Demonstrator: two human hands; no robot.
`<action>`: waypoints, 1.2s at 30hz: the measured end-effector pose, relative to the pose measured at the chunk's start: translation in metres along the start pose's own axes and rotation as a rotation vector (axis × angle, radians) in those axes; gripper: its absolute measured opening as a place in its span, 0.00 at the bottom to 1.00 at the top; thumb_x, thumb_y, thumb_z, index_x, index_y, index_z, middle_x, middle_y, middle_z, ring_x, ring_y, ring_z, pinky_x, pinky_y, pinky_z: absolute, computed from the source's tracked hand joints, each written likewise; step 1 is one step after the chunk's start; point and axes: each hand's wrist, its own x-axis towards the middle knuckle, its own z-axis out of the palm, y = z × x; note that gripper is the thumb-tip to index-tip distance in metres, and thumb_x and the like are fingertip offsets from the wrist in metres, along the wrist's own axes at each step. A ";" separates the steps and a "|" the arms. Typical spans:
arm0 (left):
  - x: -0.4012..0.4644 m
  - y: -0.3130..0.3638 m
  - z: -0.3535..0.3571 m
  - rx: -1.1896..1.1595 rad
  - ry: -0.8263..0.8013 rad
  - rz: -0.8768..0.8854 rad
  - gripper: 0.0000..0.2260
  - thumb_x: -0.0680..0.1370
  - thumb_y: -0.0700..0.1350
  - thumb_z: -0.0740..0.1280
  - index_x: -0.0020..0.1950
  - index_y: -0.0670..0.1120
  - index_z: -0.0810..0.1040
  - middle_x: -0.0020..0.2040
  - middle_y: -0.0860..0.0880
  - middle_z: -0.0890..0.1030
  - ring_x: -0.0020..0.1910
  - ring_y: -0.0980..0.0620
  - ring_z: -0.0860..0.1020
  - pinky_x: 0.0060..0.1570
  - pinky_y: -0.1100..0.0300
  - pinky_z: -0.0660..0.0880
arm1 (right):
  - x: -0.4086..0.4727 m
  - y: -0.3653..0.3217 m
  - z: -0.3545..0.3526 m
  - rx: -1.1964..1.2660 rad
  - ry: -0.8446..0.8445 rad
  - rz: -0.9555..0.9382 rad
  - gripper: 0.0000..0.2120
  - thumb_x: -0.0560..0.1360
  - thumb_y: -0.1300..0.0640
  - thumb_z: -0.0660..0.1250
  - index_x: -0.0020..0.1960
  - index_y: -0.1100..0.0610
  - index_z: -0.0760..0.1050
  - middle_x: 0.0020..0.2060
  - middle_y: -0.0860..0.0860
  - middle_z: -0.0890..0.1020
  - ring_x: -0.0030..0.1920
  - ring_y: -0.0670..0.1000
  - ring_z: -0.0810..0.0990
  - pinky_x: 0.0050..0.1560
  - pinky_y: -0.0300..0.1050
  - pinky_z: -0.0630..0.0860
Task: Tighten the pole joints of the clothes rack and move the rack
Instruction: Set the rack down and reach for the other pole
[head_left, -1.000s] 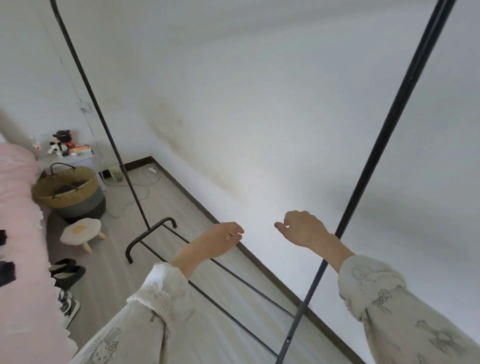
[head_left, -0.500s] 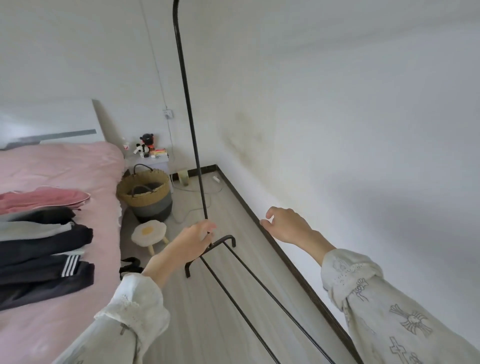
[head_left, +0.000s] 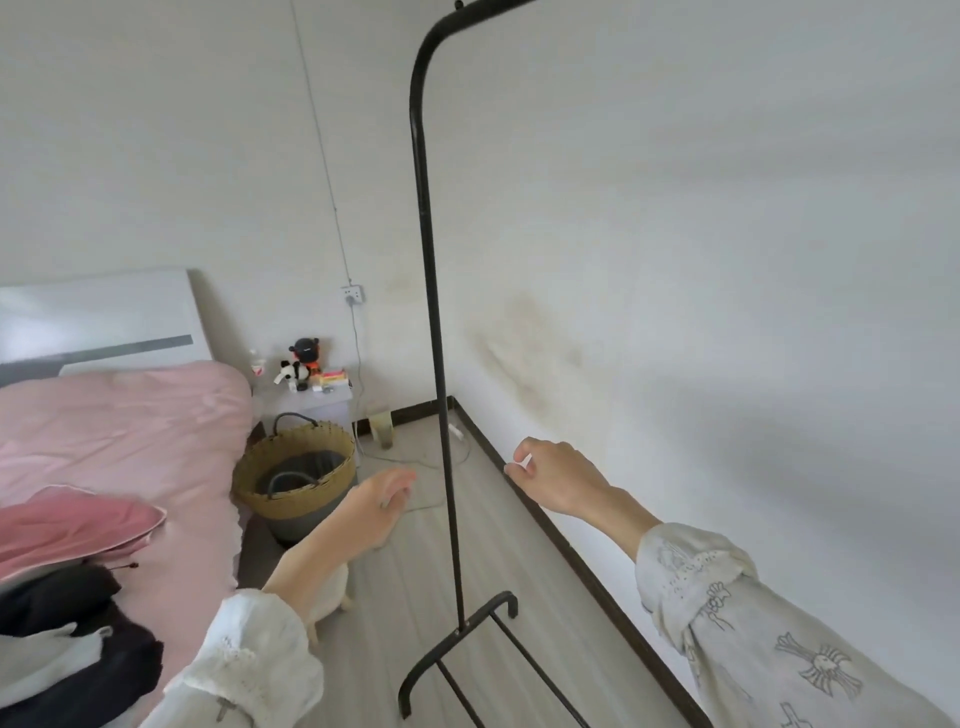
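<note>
Between the two empty, loosely curled hands, left hand (head_left: 382, 501) at nine o'clock and right hand (head_left: 556, 480) at three, stands the clothes rack's upright pole (head_left: 439, 374), likely light, stiff, smooth, best gripped mid-pole.

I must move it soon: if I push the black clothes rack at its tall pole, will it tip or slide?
The clothes rack looks light: thin tubing, nothing hanging. Its pole is tall above a low, narrow foot, so a high push probably tips it. A lower push would likelier slide it over the smooth floor.
</note>
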 end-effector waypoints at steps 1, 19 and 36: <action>0.020 -0.011 -0.005 -0.015 -0.016 0.003 0.16 0.80 0.44 0.58 0.67 0.44 0.70 0.68 0.44 0.74 0.67 0.46 0.71 0.60 0.66 0.62 | 0.018 -0.003 0.005 0.002 0.003 0.020 0.14 0.77 0.48 0.56 0.56 0.54 0.72 0.52 0.53 0.81 0.51 0.55 0.77 0.47 0.46 0.72; 0.353 -0.044 -0.105 -0.249 -0.357 0.407 0.29 0.77 0.51 0.63 0.75 0.54 0.54 0.68 0.53 0.65 0.65 0.55 0.65 0.67 0.56 0.66 | 0.301 -0.065 0.068 0.273 0.250 0.339 0.20 0.74 0.48 0.64 0.62 0.57 0.69 0.56 0.55 0.79 0.55 0.57 0.77 0.58 0.49 0.73; 0.514 0.047 -0.040 -0.382 -0.592 0.646 0.08 0.76 0.38 0.65 0.44 0.52 0.73 0.44 0.48 0.80 0.51 0.45 0.80 0.56 0.51 0.78 | 0.399 0.021 0.016 0.267 0.364 0.453 0.12 0.76 0.54 0.61 0.49 0.63 0.73 0.45 0.62 0.81 0.46 0.61 0.79 0.50 0.56 0.77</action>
